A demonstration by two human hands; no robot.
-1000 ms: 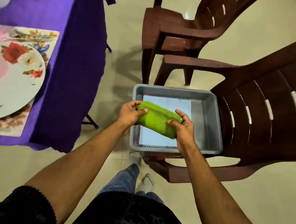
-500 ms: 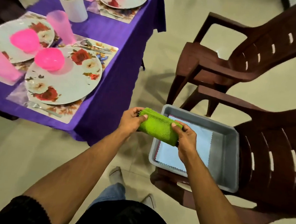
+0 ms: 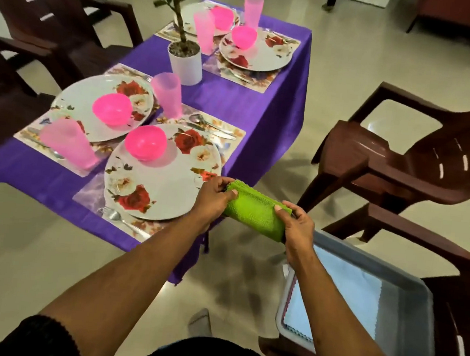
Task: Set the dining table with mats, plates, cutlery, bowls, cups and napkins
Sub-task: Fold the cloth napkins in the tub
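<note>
1. Fingers (image 3: 228, 195) of the left hand (image 3: 211, 201) and right hand (image 3: 299, 231) curl round opposite ends of the rolled green terry-cloth napkin (image 3: 255, 212), pinching it so the roll stays tight.
2. The napkin hangs in the air just off the table's (image 3: 235, 106) near right corner, beside the nearest round white rose-patterned plate (image 3: 166, 188).
3. Likely headed for that setting, which has no napkin.
4. The grey plastic tub (image 3: 404, 314) on a brown chair holds a pale blue cloth.

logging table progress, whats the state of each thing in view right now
green napkin: rolled, held off the table
left hand: grips one end
right hand: grips the other end
nearest plate: on its mat, pink bowl upside down on it
grey tub: on a chair, pale cloth inside
</note>
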